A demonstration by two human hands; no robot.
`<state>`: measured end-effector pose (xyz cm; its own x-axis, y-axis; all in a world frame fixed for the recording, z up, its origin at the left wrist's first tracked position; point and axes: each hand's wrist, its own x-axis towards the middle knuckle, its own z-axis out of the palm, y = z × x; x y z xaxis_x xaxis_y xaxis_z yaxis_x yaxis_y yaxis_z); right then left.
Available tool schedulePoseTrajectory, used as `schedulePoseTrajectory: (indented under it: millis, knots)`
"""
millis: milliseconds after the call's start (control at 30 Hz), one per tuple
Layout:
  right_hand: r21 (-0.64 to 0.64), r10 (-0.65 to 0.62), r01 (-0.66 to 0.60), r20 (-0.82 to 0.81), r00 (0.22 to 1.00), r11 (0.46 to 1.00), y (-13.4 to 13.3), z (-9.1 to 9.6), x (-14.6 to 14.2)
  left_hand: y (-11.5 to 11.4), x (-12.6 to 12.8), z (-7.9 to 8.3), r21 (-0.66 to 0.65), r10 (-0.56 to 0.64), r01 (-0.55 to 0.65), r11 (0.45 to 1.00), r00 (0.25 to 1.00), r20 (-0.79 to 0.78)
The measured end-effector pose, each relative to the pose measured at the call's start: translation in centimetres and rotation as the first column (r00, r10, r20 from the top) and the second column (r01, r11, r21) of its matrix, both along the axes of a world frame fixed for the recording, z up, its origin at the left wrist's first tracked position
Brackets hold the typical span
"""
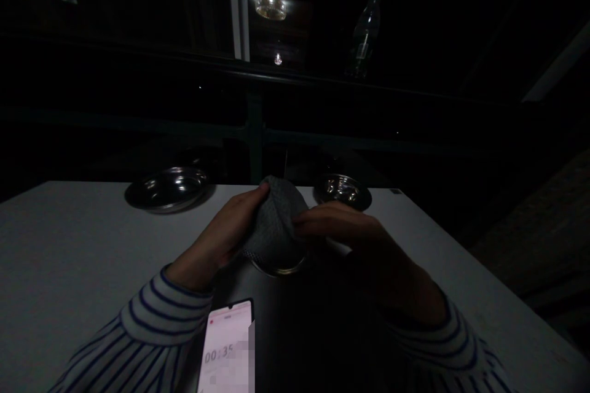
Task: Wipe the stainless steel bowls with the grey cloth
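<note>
A grey textured cloth [279, 221] is bunched up in front of me, over a round metal dish. Only the dish's shiny lower rim [281, 272] shows beneath it. My left hand [228, 224] is closed around the cloth's left side, thumb near its top; the other fingers are mostly hidden. From the right, my right hand [343, 224] presses its fingers together against the cloth. The shadow makes its thumb hard to see.
A wide metal bowl [166, 190] stands at the table's back left, a smaller metal bowl [342, 190] at the back right. A lit phone [225, 344] lies on the white table [92, 258] near my left forearm. A plastic bottle [366, 34] stands beyond the table.
</note>
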<state>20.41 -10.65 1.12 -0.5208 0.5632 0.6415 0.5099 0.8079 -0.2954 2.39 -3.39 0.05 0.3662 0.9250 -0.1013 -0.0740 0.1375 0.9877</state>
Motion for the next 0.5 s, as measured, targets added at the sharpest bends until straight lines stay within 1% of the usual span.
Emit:
schedulePoseTrajectory:
  millis: [67,133,167,200,233,267,333,367,400,500]
  knots:
    - [-0.025,0.074,-0.072,0.085,0.994,0.997,0.3,-0.6,-0.6,0.0,0.0,-0.1,-0.028,-0.045,0.047,0.998,0.997,0.058]
    - [-0.052,0.098,-0.091,0.146,0.984,0.994,0.4,-0.9,-0.9,0.1,0.0,-0.3,-0.052,-0.104,0.109,0.993,0.991,0.085]
    - [-0.061,0.087,-0.079,0.152,0.985,0.995,0.5,-0.9,-0.8,0.1,-0.1,-0.4,-0.057,-0.127,0.132,0.99,0.988,0.091]
    - [-0.052,0.05,-0.044,0.126,0.991,0.998,0.5,-0.8,-0.7,0.1,-0.1,-0.5,-0.055,-0.137,0.142,0.988,0.986,0.096]
    - [-0.026,-0.012,0.014,0.079,0.997,1.0,0.5,-0.7,-0.5,0.1,-0.2,-0.5,-0.046,-0.138,0.143,0.989,0.985,0.099]
    - [0.007,-0.099,0.099,0.025,0.995,0.995,0.5,-0.5,-0.2,0.1,-0.3,-0.6,-0.038,-0.136,0.141,0.989,0.986,0.1]
    - [0.05,-0.287,0.289,-0.049,0.957,0.956,0.6,-0.4,0.2,0.0,-0.4,-0.7,-0.035,-0.149,0.153,0.988,0.984,0.099]
    - [0.035,-0.361,0.363,-0.055,0.931,0.931,0.8,-0.4,0.4,-0.1,-0.4,-0.7,-0.044,-0.162,0.167,0.985,0.982,0.096]
    - [-0.006,-0.401,0.401,-0.031,0.915,0.916,0.9,-0.5,0.5,-0.2,-0.3,-0.7,-0.056,-0.179,0.185,0.981,0.98,0.089]
    - [-0.177,-0.404,0.404,0.042,0.914,0.897,1.5,-1.0,0.2,-0.4,-0.2,-0.8,-0.06,-0.218,0.219,0.974,0.975,0.032]
